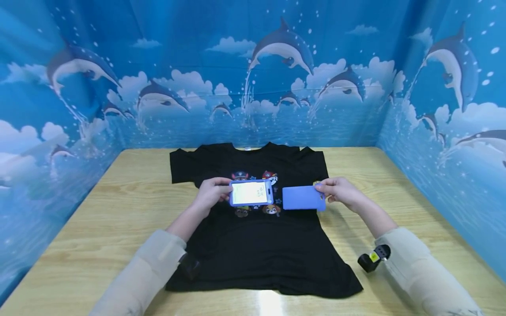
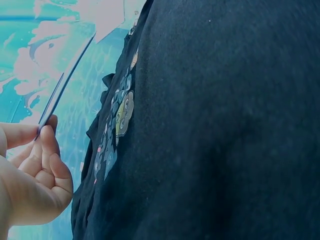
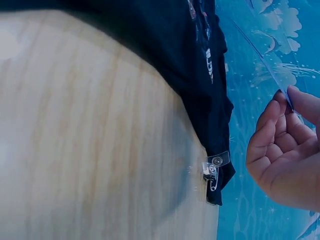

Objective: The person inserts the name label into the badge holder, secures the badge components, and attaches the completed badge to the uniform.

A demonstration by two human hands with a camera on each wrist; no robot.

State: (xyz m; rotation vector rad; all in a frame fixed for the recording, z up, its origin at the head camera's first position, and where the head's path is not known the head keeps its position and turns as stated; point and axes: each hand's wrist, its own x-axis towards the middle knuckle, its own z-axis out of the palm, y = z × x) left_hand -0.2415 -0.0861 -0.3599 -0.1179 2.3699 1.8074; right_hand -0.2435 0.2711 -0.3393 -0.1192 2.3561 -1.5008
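Note:
My left hand [image 1: 213, 193] pinches the left end of a card holder [image 1: 250, 194] with a blue-purple frame and a white printed card face. In the left wrist view the holder [image 2: 70, 75] shows nearly edge-on between thumb and fingers, raised above the cloth. A flat blue-purple rectangular cover [image 1: 301, 198] is pinched at its right end by my right hand [image 1: 340, 189]; the right wrist view shows this cover [image 3: 267, 65] as a thin edge. The two pieces are side by side with a small gap, over a black T-shirt [image 1: 261, 254] with cartoon dog prints.
The T-shirt lies spread on a wooden table [image 1: 130, 219]. A metal badge clip [image 3: 212, 172] with a safety pin and clear strap lies at the shirt's edge. Blue dolphin-print curtains [image 1: 221, 57] enclose the table at the back and both sides.

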